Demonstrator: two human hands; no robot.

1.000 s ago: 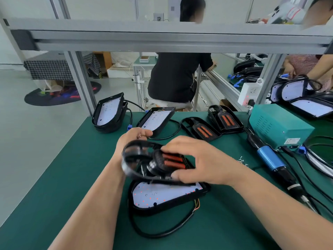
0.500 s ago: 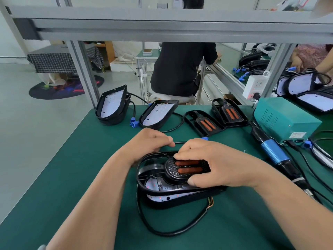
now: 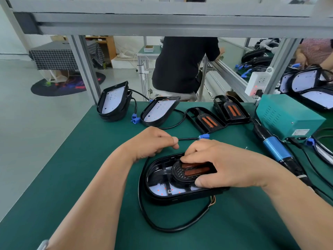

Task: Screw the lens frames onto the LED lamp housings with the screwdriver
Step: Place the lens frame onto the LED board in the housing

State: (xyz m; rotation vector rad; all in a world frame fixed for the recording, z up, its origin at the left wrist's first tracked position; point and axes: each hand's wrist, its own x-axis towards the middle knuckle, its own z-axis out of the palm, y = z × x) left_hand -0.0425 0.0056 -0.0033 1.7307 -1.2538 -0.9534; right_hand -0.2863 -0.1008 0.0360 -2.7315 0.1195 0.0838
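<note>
A black lens frame (image 3: 162, 177), with a round grille and two orange strips, lies on an LED lamp housing (image 3: 180, 200) in the middle of the green mat. My right hand (image 3: 221, 165) grips the frame's grille part, thumb on the near side and fingers over the far side. My left hand (image 3: 151, 143) sits with curled fingers at the frame's far left rim; its fingertips are hidden. The blue-bodied electric screwdriver (image 3: 275, 152) lies on the mat to the right, untouched.
Two spare lens frames (image 3: 207, 121) (image 3: 232, 110) and two open housings (image 3: 113, 101) (image 3: 158, 110) line the back edge. A teal power box (image 3: 288, 114) stands at the right. The housing's cable (image 3: 162, 226) loops toward me, its blue connector (image 3: 204, 136) lying beyond my hands. Another person sits beyond the bench.
Both hands have lowered the lens frame from a tilted, raised position down onto the housing, and it now sits flatter in the rim.
</note>
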